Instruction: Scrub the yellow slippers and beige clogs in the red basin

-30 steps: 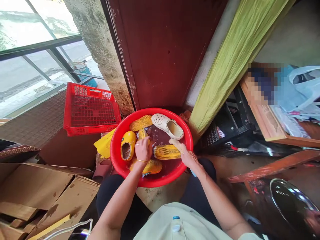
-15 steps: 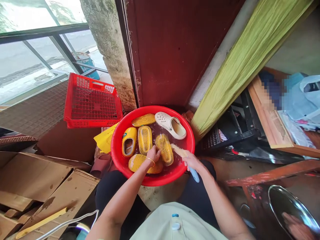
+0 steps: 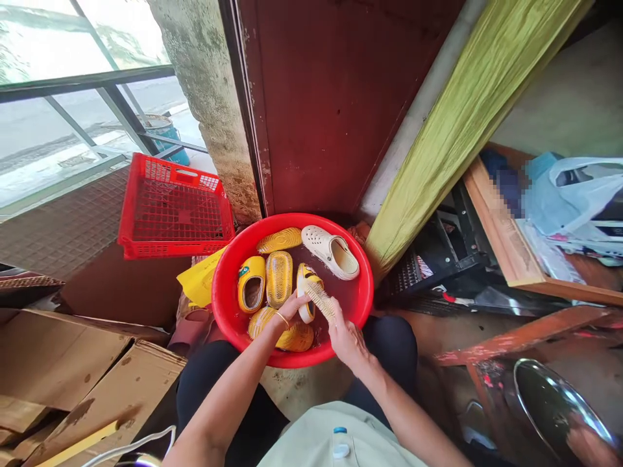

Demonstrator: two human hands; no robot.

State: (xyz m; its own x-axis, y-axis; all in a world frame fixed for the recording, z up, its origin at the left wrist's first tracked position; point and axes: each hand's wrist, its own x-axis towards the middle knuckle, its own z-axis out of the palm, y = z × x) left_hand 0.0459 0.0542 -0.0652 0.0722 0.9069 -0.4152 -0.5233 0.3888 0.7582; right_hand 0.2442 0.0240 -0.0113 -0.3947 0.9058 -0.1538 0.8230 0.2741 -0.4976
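Observation:
A red basin (image 3: pixel 220 310) of dark water sits between my knees, with several yellow shoes in it. My left hand (image 3: pixel 290 307) is closed on a yellow shoe (image 3: pixel 302 277) with a pale sole edge, tipped on its side. My right hand (image 3: pixel 344 336) grips a scrub brush (image 3: pixel 321 302), its pale bristles against that shoe; the handle is hidden by the hand. At the basin's far right rests a white clog (image 3: pixel 325 246) with holes. To the left are an upright yellow clog (image 3: pixel 246 269) and a sole-up yellow shoe (image 3: pixel 279 275).
Behind the basin stands a dark red door (image 3: pixel 341 117). A red plastic crate (image 3: pixel 180 214) is at the left, above cardboard boxes (image 3: pixel 87 363). A yellow-green curtain (image 3: pixel 452 136) hangs at the right, near a wooden drawer (image 3: pixel 516 240). A round mirror (image 3: pixel 545 395) leans at lower right.
The yellow shoe in my left hand has turned from sole-up onto its side. My right hand has brought the brush left onto it. The view has shifted slightly.

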